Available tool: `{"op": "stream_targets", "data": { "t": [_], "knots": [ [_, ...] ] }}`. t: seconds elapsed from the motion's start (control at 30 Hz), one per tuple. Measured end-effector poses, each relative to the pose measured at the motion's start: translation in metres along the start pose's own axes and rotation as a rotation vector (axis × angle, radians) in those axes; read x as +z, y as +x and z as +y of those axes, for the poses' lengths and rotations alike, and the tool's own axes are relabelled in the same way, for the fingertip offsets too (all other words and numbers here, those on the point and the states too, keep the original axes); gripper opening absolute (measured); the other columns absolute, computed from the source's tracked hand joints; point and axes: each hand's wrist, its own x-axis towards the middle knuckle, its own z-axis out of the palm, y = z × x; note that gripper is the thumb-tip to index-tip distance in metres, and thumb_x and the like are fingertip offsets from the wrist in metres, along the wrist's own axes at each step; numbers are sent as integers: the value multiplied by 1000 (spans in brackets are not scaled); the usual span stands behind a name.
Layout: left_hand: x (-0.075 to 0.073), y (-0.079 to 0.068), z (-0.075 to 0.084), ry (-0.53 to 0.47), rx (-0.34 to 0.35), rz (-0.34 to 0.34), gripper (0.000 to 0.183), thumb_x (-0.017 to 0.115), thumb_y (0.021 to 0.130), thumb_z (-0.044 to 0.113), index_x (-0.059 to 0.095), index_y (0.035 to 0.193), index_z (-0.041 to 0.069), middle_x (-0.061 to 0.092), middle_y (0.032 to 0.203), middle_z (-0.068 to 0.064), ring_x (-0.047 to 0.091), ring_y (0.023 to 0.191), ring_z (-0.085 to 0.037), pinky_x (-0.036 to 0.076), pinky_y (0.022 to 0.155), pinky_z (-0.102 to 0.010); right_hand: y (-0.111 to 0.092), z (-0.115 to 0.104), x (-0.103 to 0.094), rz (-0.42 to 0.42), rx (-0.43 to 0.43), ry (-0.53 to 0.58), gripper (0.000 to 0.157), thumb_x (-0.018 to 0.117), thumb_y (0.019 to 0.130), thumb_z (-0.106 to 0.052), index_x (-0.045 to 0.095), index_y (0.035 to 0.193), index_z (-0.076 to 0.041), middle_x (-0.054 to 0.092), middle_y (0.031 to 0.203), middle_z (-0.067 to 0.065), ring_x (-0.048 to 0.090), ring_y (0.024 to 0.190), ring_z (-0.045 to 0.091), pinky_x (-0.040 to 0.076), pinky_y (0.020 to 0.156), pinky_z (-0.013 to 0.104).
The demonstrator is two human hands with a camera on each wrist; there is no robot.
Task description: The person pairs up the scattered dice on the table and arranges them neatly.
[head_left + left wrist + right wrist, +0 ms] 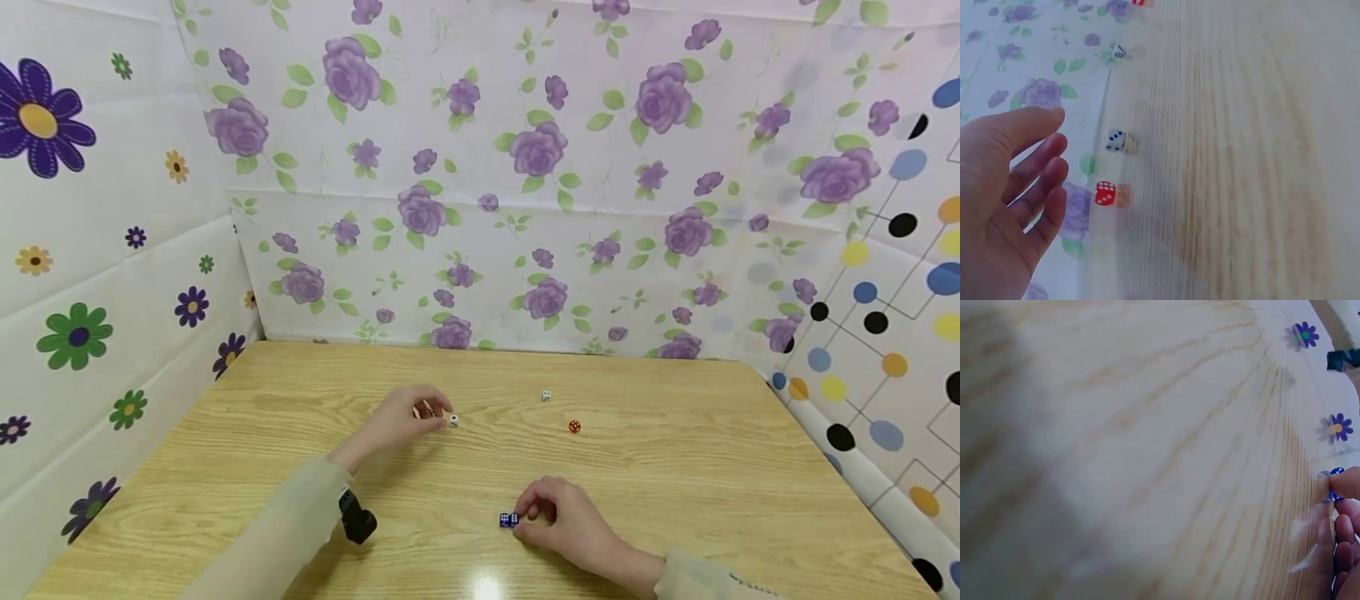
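My left hand (pixel 401 421) is at the left of the table, its fingers loosely curved with nothing between them in the left wrist view. Just off its fingertips sits a white die (pixel 1115 141) with dark pips. A red die (pixel 1105 194) stands close to that one, mostly hidden behind the fingers in the head view. Nearer the front, my right hand (pixel 570 525) pinches the right one of two blue dice (pixel 509 520) between thumb and index finger. Both blue dice stand side by side on the table, partly covered by the thumb in the right wrist view.
Farther back on the wooden table (pixel 675 467) lie another white die (pixel 546 395) and another red die (pixel 574 426). A flowered cloth (pixel 487 250) hangs along the back edge, with patterned cloths at both sides. A black wrist device (pixel 356 517) is strapped at the left sleeve.
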Motion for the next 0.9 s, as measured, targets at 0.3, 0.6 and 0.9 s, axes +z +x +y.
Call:
{"op": "stream_targets", "data": {
  "t": [0.3, 0.6, 0.9],
  "knots": [
    [11, 15, -19, 86, -110, 9, 20, 72, 91, 18, 72, 109, 10, 70, 88, 1, 61, 76, -12, 48, 63, -24, 0, -1, 1, -4, 2, 4, 13, 80, 82, -30, 69, 87, -27, 60, 83, -6, 46, 71, 5, 39, 63, 21],
    [17, 20, -23, 112, -129, 31, 15, 73, 89, 18, 74, 104, 14, 71, 84, 4, 60, 73, -7, 48, 64, -24, 0, 1, 1, 7, -2, -6, 14, 81, 81, -31, 69, 87, -28, 60, 83, -7, 46, 72, 5, 38, 64, 21],
    [21, 19, -19, 153, -150, 53, 10, 76, 87, 22, 75, 97, 20, 71, 85, 7, 60, 75, -6, 49, 69, -28, 0, 1, 1, 8, 4, -8, 13, 80, 81, -31, 69, 87, -28, 60, 83, -7, 45, 72, 5, 38, 64, 21]
  ]
}}
